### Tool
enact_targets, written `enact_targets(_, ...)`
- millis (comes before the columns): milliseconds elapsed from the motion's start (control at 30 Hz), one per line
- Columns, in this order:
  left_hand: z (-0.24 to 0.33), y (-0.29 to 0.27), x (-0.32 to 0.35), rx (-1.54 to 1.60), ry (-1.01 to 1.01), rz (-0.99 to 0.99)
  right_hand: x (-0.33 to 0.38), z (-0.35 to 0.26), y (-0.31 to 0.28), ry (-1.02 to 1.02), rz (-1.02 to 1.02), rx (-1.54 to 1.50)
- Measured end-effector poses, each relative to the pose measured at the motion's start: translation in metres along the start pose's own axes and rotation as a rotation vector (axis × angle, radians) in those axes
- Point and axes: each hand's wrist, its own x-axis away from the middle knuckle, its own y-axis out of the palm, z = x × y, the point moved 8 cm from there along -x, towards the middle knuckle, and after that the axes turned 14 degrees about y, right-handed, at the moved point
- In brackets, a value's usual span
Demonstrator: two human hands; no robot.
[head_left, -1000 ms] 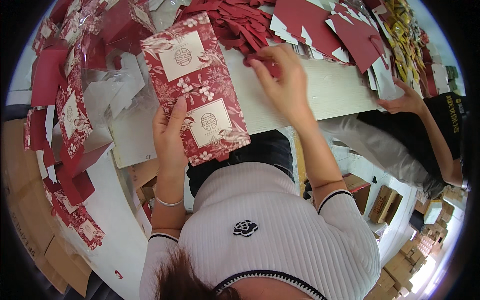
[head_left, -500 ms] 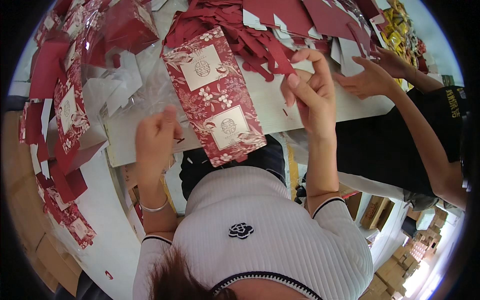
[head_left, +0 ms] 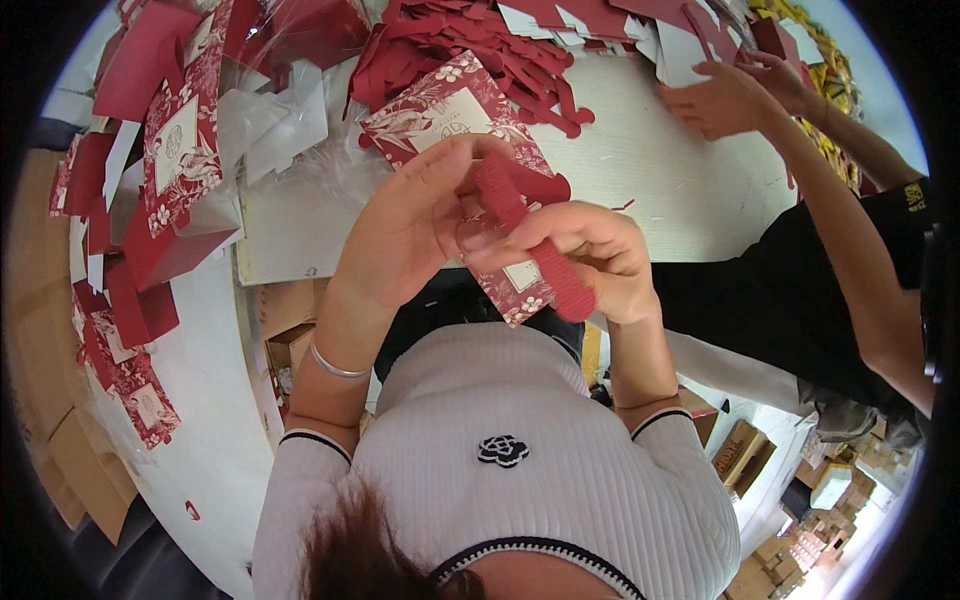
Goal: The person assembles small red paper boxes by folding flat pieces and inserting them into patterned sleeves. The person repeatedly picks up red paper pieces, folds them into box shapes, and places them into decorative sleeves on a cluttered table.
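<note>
My left hand (head_left: 405,215) and my right hand (head_left: 605,260) meet over the table edge, both with closed fingers on a dark red paper strip (head_left: 567,285) with a ribbed surface and rounded ends. The strip runs slantwise and bends between them. Under my hands lies a flat red carton (head_left: 420,112) with a pale floral and bird print and cream panels; my fingers hide its middle, and its near end sticks out past the table edge. Just beyond it is a heap of similar red strips (head_left: 450,40).
Folded red printed boxes (head_left: 180,150) and clear plastic film (head_left: 330,150) crowd the left side. Red and white card sheets (head_left: 680,60) lie at the far right. A co-worker's hands (head_left: 730,100) reach in there. Brown cartons (head_left: 745,455) stand on the floor.
My right hand has brought the strip from the heap down and toward me. My left hand has moved up and right to grip it too, over the carton. The view has shifted slightly.
</note>
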Motion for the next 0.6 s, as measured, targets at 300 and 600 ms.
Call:
enact_targets(300, -0.013, 0.019, -0.007, -0.195, 0.025, -0.285, 0.001, 0.004, -0.018, -0.154, 0.078, -0.12)
enact_targets(600, 0.004, 0.02, -0.011, -0.353, 0.304, -0.217, 0.006, 0.009, -0.028, -0.131, 0.134, -0.113)
